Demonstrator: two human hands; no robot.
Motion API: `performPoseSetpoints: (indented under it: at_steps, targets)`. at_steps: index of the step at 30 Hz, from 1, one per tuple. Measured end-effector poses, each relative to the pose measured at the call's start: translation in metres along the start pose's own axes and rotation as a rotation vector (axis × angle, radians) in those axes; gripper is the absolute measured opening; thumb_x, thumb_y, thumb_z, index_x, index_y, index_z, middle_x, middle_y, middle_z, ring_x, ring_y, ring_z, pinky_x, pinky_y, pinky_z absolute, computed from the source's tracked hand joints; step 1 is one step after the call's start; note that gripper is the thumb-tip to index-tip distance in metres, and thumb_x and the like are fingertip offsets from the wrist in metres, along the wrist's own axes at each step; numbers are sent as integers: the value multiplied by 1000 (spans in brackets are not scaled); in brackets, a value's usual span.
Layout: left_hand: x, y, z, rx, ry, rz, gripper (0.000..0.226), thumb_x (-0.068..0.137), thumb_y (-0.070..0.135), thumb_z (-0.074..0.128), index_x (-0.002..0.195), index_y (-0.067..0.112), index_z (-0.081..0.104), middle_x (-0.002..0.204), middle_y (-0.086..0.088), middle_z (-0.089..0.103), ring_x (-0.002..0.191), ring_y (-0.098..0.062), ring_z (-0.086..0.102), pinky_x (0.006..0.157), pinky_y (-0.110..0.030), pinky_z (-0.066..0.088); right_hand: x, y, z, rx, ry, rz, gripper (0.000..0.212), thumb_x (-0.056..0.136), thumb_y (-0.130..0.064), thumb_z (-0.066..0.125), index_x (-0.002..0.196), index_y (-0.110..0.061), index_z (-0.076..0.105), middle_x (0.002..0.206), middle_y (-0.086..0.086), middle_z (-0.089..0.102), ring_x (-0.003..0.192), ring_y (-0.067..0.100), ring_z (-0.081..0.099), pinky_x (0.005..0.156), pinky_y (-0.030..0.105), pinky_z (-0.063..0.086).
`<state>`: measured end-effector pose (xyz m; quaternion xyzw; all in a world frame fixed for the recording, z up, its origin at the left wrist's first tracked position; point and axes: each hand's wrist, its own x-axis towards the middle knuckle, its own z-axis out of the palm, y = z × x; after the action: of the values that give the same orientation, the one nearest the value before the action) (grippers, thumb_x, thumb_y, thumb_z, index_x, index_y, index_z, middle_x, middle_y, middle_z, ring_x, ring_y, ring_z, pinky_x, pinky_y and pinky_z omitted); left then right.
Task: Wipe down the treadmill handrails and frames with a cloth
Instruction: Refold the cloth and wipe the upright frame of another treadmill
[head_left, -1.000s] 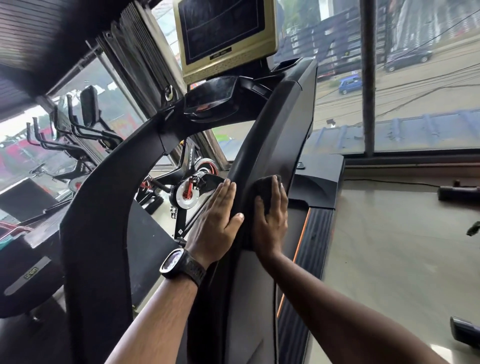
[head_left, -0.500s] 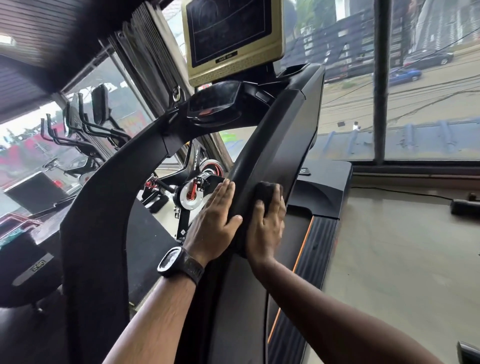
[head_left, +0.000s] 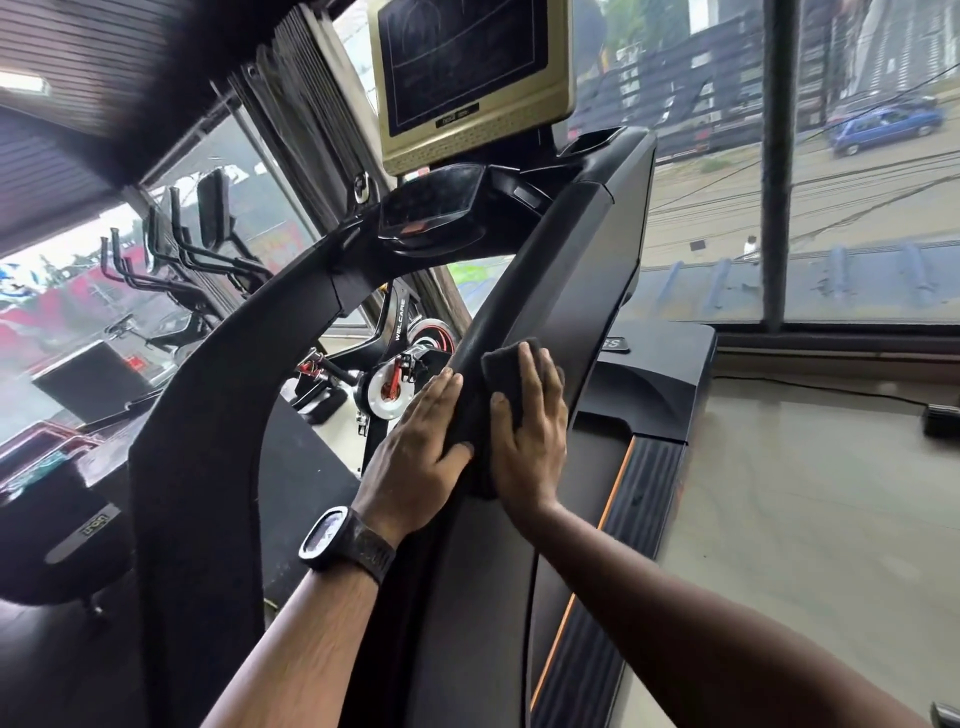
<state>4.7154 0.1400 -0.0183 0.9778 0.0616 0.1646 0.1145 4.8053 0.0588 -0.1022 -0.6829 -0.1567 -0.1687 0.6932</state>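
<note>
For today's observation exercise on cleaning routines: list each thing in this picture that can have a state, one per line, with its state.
Dark folded cloth: pressed flat against the handrail under the right hand.
Black padded treadmill handrail: being wiped, cloth at its lower part.
Left hand: open, flat on the handrail.
Right hand: open, palm on the cloth.
Gold-framed screen: dark.
Black wristwatch: worn on the left wrist.
</note>
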Motion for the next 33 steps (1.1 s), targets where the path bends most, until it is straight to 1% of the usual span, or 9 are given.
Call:
performPoseSetpoints:
  at_steps: [4,10,12,15,19,21,27,31,33]
  targets:
    - [12,3,2,54,-6,-2,79,85,37,46,158,21,20,165,8,13,148,4,6,121,-23,13,14,2,0,122,51,490,59,102,-43,41,157,-45,21,166,-7,24,144,30,37,113,43,31]
    - [23,4,3,60,-33,-8,83,84,40,49,158,23,16,165,11,10,149,3,4,123,-25,12,11,11,-1,38,27,85,62,96,-50,40,156,-42,28,165,-13,25,151,14,25,116,37,28]
    - [28,6,4,62,-31,-10,83,84,41,49,158,22,16,165,10,9,149,3,4,123,-25,11,28,27,0,32,40,182,60,98,-46,41,157,-42,26,166,-9,26,150,19,29,119,42,30]
    - [34,7,7,73,-23,-13,85,83,41,50,158,20,16,165,7,10,150,1,4,123,-25,10,29,23,-1,94,38,573,59,103,-41,42,158,-45,20,167,-3,22,143,35,37,115,46,28]
    - [44,6,7,57,-44,-21,87,80,44,47,158,21,16,165,8,10,149,3,4,123,-27,12,11,0,-2,73,27,96,59,98,-47,41,156,-45,27,165,-12,25,151,18,25,116,36,24]
    - [48,8,8,39,-50,-26,87,80,43,47,158,20,17,165,8,10,149,4,4,123,-24,10,29,7,0,35,22,12,57,99,-48,40,154,-45,28,164,-14,28,152,15,24,115,35,25]
    - [50,9,10,56,-19,-25,83,84,39,49,158,21,18,165,9,12,148,5,5,121,-20,10,57,30,-2,105,37,645,57,104,-44,39,157,-47,19,167,-4,22,141,36,39,113,46,31]
    - [50,10,9,65,-11,-21,80,85,39,50,158,22,20,164,9,15,148,4,8,119,-20,13,41,14,-2,90,33,142,60,98,-48,42,155,-48,23,165,-12,25,149,19,28,114,40,28]
    - [50,11,9,87,-5,-17,80,85,39,49,158,23,19,164,11,14,148,4,8,119,-20,14,52,21,0,50,44,115,59,98,-47,40,155,-45,25,164,-11,27,149,18,30,113,39,29]
